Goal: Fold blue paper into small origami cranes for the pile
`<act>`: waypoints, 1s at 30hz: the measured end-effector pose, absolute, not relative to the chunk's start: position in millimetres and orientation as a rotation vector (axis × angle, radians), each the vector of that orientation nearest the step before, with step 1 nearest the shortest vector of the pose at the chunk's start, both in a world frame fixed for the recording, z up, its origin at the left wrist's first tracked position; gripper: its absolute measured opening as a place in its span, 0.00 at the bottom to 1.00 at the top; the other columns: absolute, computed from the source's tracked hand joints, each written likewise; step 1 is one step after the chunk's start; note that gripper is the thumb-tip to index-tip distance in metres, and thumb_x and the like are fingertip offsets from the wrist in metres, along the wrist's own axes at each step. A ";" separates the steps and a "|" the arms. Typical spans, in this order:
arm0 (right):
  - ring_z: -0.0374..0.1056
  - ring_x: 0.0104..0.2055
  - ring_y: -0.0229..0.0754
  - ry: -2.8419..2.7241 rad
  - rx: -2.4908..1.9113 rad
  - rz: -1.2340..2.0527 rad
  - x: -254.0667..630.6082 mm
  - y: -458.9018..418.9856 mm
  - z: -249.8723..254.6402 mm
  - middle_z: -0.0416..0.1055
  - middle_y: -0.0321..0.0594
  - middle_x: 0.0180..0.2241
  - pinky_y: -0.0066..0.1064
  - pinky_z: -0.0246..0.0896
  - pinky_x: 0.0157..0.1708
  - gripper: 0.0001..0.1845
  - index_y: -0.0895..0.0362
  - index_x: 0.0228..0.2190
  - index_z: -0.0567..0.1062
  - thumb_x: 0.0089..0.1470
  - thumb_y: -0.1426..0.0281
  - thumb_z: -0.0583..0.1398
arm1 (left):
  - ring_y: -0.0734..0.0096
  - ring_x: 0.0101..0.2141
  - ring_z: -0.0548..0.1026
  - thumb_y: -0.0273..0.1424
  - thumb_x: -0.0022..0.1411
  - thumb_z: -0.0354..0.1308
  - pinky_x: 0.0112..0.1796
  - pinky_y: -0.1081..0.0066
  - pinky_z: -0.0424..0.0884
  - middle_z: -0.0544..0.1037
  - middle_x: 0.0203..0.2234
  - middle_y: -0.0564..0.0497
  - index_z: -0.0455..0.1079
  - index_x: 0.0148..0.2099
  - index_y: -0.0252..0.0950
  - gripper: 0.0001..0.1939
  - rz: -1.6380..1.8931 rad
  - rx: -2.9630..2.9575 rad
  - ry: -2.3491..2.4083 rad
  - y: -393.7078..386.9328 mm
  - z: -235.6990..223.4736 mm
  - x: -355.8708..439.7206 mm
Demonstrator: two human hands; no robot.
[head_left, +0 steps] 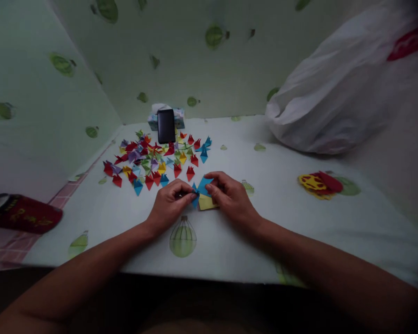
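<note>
Midway between the near and far edges of the table [237, 162], the left hand [170, 202] pinches a folded blue paper [195, 197]; the right hand [231, 197] pinches a blue sheet [204, 186] above yellow paper [206, 203]. At the far edge, a tissue box [153, 123] holds white tissue [162, 108]; rightward, a white bag's [334, 97] contents are hidden.

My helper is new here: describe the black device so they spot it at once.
At the table's far edge, near the wall, sits a tissue box. The black device is in front: a smooth, dark rectangle beside small, colourful folded papers.
</note>
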State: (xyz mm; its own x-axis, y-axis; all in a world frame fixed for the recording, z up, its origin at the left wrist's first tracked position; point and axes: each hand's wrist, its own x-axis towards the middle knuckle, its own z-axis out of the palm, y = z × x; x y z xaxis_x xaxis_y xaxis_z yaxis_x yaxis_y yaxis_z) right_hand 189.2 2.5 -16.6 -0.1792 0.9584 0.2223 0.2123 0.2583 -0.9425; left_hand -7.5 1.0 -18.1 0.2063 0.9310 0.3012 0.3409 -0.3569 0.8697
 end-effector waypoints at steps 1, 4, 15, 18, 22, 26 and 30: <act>0.63 0.27 0.40 -1.582 -1.131 0.984 190.7 4.6 -16.5 0.67 0.33 0.26 0.33 0.57 0.31 0.12 0.55 0.44 0.73 0.59 0.64 0.59 | 0.71 0.31 0.74 0.29 0.58 0.65 0.32 0.71 0.70 0.76 0.30 0.51 0.75 0.33 0.36 0.03 1.146 1.778 1.193 2.4 -18.4 -7.9; 0.62 0.27 0.40 -1.538 -1.163 0.963 193.9 10.2 -17.3 0.65 0.33 0.25 0.33 0.57 0.31 0.13 0.56 0.43 0.72 0.59 0.63 0.58 | 0.71 0.31 0.74 0.30 0.57 0.66 0.33 0.70 0.71 0.77 0.29 0.52 0.76 0.34 0.36 0.04 1.159 1.655 1.205 6.7 -18.5 -9.2; 0.63 0.26 0.38 -1.507 -1.161 0.940 196.8 24.6 -25.5 0.67 0.34 0.27 0.31 0.58 0.28 0.13 0.56 0.42 0.72 0.57 0.63 0.58 | 0.69 0.30 0.76 0.36 0.51 0.69 0.35 0.69 0.74 0.79 0.28 0.52 0.77 0.34 0.35 0.11 1.221 1.460 1.249 19.3 -18.9 -14.9; 0.63 0.26 0.38 -1.473 -1.168 0.931 198.3 28.5 -27.0 0.67 0.33 0.26 0.31 0.58 0.28 0.13 0.56 0.41 0.73 0.56 0.63 0.58 | 0.70 0.30 0.76 0.36 0.51 0.68 0.34 0.69 0.74 0.78 0.28 0.52 0.77 0.33 0.35 0.10 1.261 1.522 1.265 22.1 -18.7 -17.3; 0.63 0.26 0.39 -1.460 -1.166 0.937 198.7 30.1 -28.3 0.68 0.34 0.26 0.31 0.58 0.27 0.13 0.56 0.41 0.73 0.56 0.62 0.58 | 0.71 0.29 0.76 0.36 0.51 0.68 0.34 0.68 0.76 0.77 0.30 0.53 0.76 0.34 0.35 0.10 1.293 1.513 1.283 25.2 -17.0 -21.9; 0.63 0.26 0.40 -1.462 -1.151 0.948 199.3 28.9 -27.2 0.66 0.34 0.25 0.31 0.57 0.27 0.13 0.56 0.40 0.74 0.55 0.63 0.59 | 0.72 0.28 0.76 0.35 0.52 0.67 0.34 0.67 0.77 0.77 0.30 0.52 0.76 0.34 0.35 0.09 1.290 1.527 1.297 26.6 -6.9 -26.4; 0.62 0.26 0.40 -1.482 -1.108 0.972 197.9 25.7 -24.5 0.66 0.34 0.26 0.31 0.57 0.27 0.13 0.56 0.40 0.74 0.55 0.63 0.59 | 0.72 0.27 0.76 0.33 0.51 0.67 0.33 0.68 0.77 0.77 0.28 0.52 0.76 0.33 0.35 0.08 1.221 1.543 1.284 24.4 5.8 -26.9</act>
